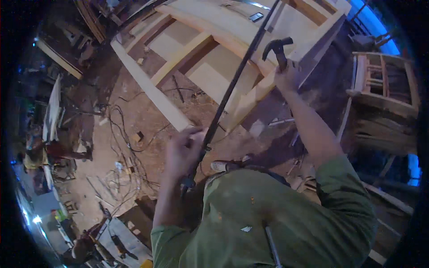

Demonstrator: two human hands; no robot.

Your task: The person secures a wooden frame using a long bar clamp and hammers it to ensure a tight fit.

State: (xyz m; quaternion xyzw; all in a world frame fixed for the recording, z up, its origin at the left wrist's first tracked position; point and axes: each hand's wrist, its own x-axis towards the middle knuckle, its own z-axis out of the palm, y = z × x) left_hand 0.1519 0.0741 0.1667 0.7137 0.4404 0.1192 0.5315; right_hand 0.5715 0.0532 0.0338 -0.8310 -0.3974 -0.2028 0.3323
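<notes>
My right hand (287,79) grips a claw hammer (279,46) by its handle, held up over the right side of a wooden frame (183,58). The hammer's dark head is apart from the wood. A long dark bar clamp (239,76) runs slantwise across the frame, its lower end near my body. My left hand (181,152) is beside the bar, close to the near end of a pale rail (149,91). Its fingers are curled, and what they hold, if anything, is hidden.
Cables (123,134) and wood scraps lie on the brown floor (149,118). A phone-like object (256,17) rests on the frame's far panel. Another wooden frame (386,80) stands at the right. Hand tools (118,245) lie on a board at the lower left.
</notes>
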